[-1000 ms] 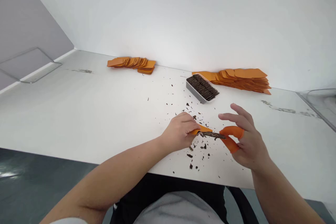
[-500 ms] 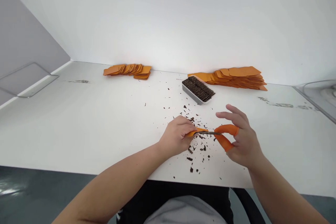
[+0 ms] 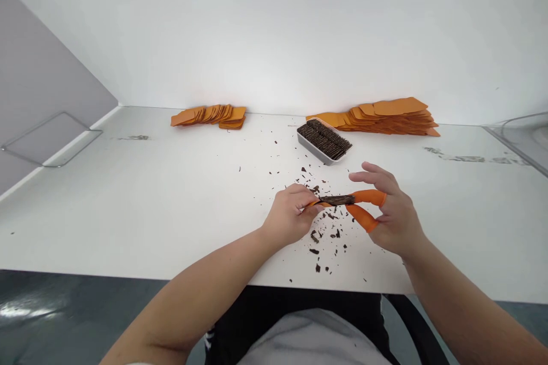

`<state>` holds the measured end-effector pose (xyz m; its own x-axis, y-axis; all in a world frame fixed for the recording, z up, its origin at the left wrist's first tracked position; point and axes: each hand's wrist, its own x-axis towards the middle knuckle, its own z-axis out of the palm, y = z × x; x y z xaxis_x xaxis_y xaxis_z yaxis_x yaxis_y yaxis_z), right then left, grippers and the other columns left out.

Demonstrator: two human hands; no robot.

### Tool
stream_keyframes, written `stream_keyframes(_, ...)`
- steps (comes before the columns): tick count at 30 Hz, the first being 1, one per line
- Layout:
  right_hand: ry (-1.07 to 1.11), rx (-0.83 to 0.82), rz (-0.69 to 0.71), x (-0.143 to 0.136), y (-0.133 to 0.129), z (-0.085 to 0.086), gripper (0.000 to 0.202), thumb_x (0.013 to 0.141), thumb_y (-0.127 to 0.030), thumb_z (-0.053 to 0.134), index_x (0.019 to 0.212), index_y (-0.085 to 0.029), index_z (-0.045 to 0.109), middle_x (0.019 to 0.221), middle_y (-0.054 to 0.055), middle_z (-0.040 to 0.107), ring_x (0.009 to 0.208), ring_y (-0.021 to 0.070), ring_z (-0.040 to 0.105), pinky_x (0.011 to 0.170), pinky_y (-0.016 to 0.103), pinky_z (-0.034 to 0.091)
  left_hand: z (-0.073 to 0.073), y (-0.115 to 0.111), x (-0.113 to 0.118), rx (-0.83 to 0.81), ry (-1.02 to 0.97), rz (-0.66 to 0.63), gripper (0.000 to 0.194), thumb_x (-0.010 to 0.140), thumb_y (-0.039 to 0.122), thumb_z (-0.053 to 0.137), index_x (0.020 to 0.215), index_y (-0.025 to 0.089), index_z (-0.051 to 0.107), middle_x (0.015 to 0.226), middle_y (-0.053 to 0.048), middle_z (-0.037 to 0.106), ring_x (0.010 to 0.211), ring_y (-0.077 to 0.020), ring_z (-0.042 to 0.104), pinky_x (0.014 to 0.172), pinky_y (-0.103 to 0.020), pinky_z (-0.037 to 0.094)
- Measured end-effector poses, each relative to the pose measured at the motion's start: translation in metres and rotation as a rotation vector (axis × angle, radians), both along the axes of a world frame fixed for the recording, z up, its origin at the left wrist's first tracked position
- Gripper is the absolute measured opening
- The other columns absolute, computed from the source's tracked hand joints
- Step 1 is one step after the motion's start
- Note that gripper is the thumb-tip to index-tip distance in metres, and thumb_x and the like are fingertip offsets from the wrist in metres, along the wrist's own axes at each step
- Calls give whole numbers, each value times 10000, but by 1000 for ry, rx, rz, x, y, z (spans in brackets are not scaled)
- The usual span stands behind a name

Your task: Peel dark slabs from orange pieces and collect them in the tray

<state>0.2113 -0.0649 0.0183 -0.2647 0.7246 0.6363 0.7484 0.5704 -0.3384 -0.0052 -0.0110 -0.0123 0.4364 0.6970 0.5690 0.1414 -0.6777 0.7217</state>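
Right, nearest first: table edge runs across the lower part of the frame, w/ loose dark flakes lying just behind it, lower centre. Risk there: a forearm or cuff brushing past could sweep bits off the edge, esp. if an elbow drops.

Now the hands, centre to right of centre. L hand, i.e. left hand, is closed, fingers and thumb gripping a folded-looking orange piece, mostly hidden, so can't tell its exact shape. R hand, right hand, has thumb and index in orange finger covers, tips pinching the R end of the dark strip; other fingers are spread, nothing in them. Strip spans the gap btwn hands, its L end against the orange pc. Looks brittle, judging by the flakes: too hard a pinch, or a twist w/ hands out of line, could snap it or shed more crumbs. Too loose, and the smooth-looking covers may let it slip.

Further back, upper centre-right: tray packed w/ dark strips, some above the rim; a knock from R fingers might spill a few. Behind it, upper right, orange stack leans unevenly, could slide if bumped. Smaller orange pile, upper left, sits well apart, so low risk.
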Motion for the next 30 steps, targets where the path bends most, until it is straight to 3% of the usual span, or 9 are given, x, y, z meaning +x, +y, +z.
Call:
stream_keyframes(12,104,-65,52,-2,5,-1,126,879,-155,614,956,-253,631,1177,73,612,1264,304,490,1009,527,469,-2,0,-1,20,33,-14,185,871,221,603,708,162,669,684,-47,644,673,-160,593,601,-270,480)
stream_keyframes(17,136,-69,136,-2,4,0,163,866,-114,605,938,-259,620,1196,61,598,1300,308,453,1041,546,437,0,-1,-1,-65,16,0,102,827,193,653,734,169,685,701,-41,651,658,-153,590,583,-263,476)
stream_keyframes(22,73,-50,144,-1,3,2,174,852,-113,608,928,-268,637,1186,51,609,1320,316,425,1035,546,441,0,-2,-1,-116,1,13,85,799,147,655,725,175,686,715,-41,663,660,-152,597,584,-262,487)
stream_keyframes(30,-11,-17,127,3,0,9,160,848,-121,600,895,-261,662,1155,58,616,1332,336,393,1021,547,441,-2,-6,1,-32,-73,17,75,786,136,640,782,183,698,719,-44,659,668,-156,594,575,-265,488)
